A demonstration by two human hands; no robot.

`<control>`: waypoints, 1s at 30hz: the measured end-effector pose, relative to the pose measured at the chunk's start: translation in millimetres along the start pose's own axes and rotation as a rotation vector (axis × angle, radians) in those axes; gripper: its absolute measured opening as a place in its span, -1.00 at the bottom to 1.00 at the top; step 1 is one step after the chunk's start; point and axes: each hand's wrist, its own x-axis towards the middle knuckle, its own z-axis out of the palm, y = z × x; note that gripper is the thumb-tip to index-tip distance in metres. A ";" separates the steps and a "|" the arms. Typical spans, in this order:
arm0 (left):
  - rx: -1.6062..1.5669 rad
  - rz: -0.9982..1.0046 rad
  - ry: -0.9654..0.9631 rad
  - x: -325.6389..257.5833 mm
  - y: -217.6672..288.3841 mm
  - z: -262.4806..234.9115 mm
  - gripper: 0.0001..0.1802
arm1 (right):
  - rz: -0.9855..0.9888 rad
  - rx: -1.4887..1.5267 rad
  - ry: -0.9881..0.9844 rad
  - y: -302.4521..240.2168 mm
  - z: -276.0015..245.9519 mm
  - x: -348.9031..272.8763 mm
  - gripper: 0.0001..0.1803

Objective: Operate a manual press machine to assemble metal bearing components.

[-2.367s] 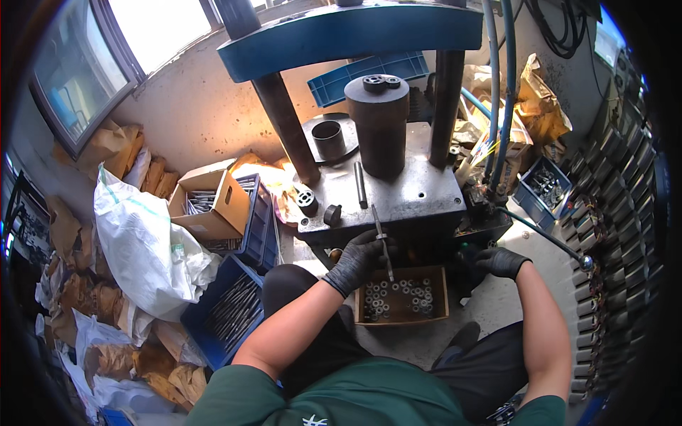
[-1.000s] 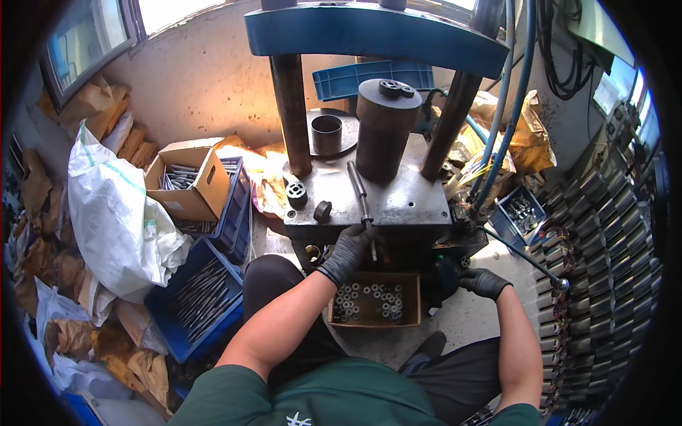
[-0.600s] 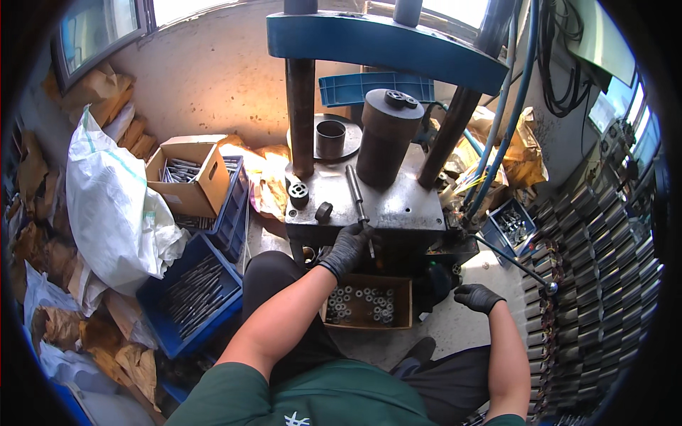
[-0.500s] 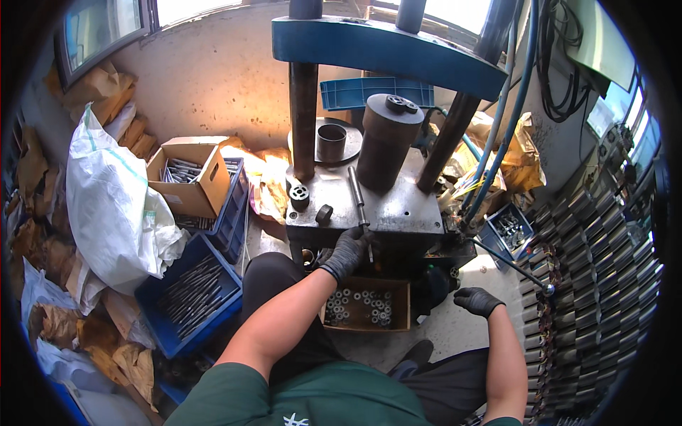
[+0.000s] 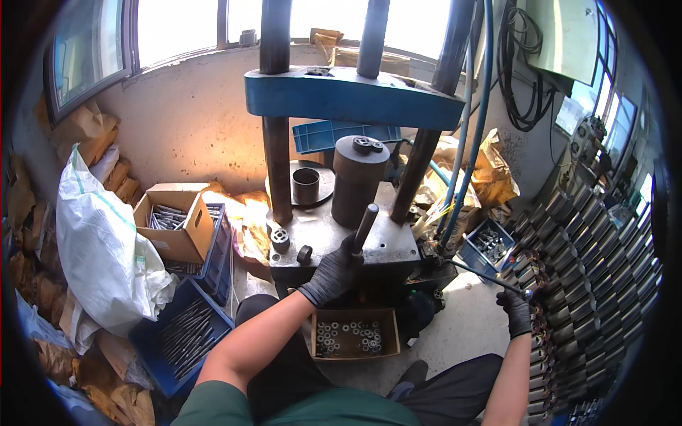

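Rod (image 5: 365,228) lifted, jutting above left hand (image 5: 332,275)

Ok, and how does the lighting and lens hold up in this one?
Head view: the windows are blown out to white; head view: the area beneath the press plate sinks into near-black shadow; head view: fisheye distortion bends straight edges toward the dark rim; head view: the left hand and its rod have clear outlines.

The blue press (image 5: 355,103) is faced from close in front and above by the head-worn fisheye camera, tilted downward; windows (image 5: 177,28) behind the press and the wearer's legs (image 5: 462,376) before it are both taken in.
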 end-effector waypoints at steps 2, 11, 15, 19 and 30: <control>0.042 0.048 -0.003 17.1 -11.4 2.7 -0.53 | -0.259 0.495 0.009 0.1 -10.9 -12.2 -0.61; -0.538 -0.232 0.129 38.6 -62.5 37.2 -0.59 | -0.793 -0.091 0.372 -84.3 74.6 -96.6 -0.76; -0.835 -0.235 0.104 42.0 -57.7 33.5 -0.58 | -0.973 -0.178 0.485 -126.2 86.3 -67.2 -0.82; -0.654 -0.140 0.043 43.8 -56.8 34.6 -0.25 | -0.952 -0.245 0.743 -166.2 88.4 -18.2 -0.91; -0.504 -0.109 0.081 40.9 -58.8 48.1 -0.25 | -0.919 0.244 0.726 -195.3 95.9 59.4 -0.41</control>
